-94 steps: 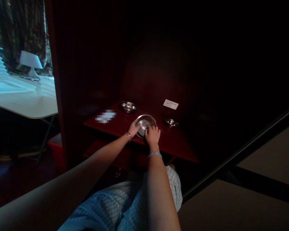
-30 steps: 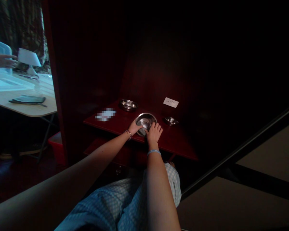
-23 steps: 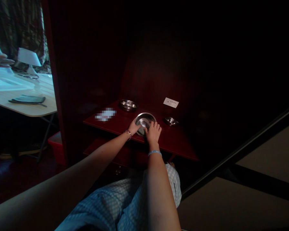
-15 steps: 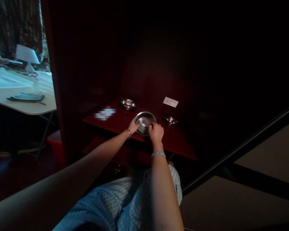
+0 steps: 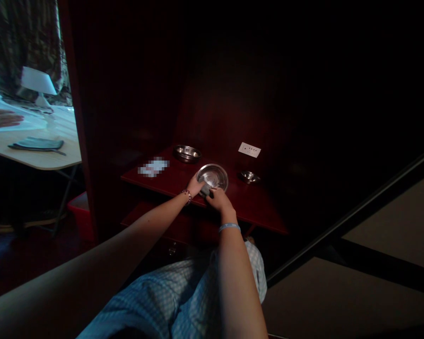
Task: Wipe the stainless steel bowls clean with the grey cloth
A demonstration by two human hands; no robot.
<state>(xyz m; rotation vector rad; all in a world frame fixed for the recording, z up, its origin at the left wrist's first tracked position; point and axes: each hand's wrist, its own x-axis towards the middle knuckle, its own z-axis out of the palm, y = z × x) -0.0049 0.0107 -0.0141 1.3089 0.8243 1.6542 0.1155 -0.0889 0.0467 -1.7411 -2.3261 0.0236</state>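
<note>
Head view: you've got the wide steel bowl (image 5: 215,176) near the middle of the front edge of the dark red surface (image 5: 254,206), sitting just past your fingertips. It's round, so no real long axis to speak of. Your left hand (image 5: 195,185) is on its left side, thumb hooked over the rim and the other fingers around the outside, so that's a proper pinch on the wall. Your right hand (image 5: 219,198) is at the near right part of the rim with fingers bent over it, and honestly I can't tell how tightly they're closed or if they've got hold of anything. Neither hand is clearly nearer, both are right at the bowl. Can't tell if its base is flat on the surface either.

Materials: shiny metal, broad smooth rim, sloping walls, with a duller greyish patch inside by your thumb, too murky to call. Toward the back left there's a deeper shiny metal dish (image 5: 187,154), maybe more than one nested, and toward the right edge a small flared bowl (image 5: 249,177). The surface looks smooth and a bit glossy.
</note>
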